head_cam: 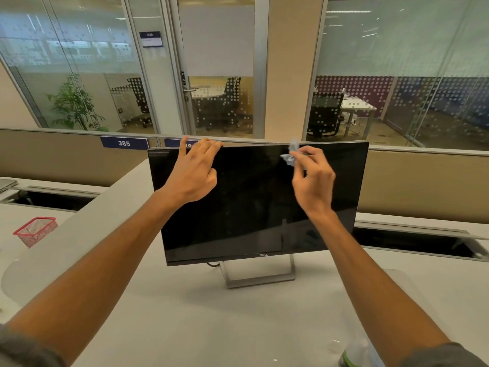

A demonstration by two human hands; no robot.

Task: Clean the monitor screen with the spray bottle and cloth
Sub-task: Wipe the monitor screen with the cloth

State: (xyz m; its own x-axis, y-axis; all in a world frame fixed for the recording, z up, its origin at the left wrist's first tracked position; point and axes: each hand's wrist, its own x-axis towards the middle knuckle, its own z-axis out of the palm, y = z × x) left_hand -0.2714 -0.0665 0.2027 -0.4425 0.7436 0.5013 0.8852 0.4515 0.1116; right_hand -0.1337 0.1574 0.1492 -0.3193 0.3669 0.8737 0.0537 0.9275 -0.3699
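While left hand [193, 173] grips monitor [238, 221] top | right hand [312, 181] pinches cloth [291, 154] | spray bottle [354, 353] cut off

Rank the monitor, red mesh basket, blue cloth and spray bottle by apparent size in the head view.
1. black flat-panel monitor
2. red wire-mesh basket
3. crumpled pale-blue cloth
Unranked: translucent plastic spray bottle, cut off by the frame edge and nearest the camera.

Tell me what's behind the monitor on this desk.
A beige partition stands behind the monitor, carrying a blue sign reading 385; glass-walled rooms lie beyond. The left hand gripping the monitor's top edge partly covers a second sign, and the monitor's back is hidden.
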